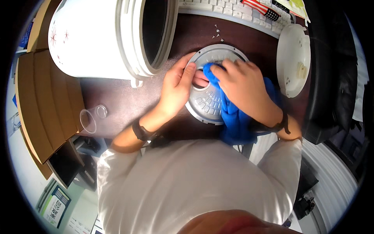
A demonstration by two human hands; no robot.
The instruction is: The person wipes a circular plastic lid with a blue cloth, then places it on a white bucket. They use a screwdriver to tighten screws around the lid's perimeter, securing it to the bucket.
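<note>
A round grey ridged disc, apparently plastic, (210,104) is in front of the person, above the dark brown tabletop (128,95); whether it also rests there I cannot tell. The left hand (176,86) grasps its nine-o'clock rim, thumb on the face, with fingers visible through the round opening. The right hand (244,87), slightly blurred, clutches a soft blue cloth (235,124) against the face; the loose end hangs toward five o'clock.

The cloth could snag on the opening's edge or the raised ribs, and a hard push could twist the disc out of the one-sided left grip. A drop or a swing toward twelve o'clock could scatter the small silver screws (217,31) lying loose there.

Beyond them, a white keyboard (230,9) limits room. A large white cylindrical container (91,39) crowds ten o'clock; a shallow white round cover (290,50) lies between two and three, a clear plastic cup (88,121) between eight and nine.
</note>
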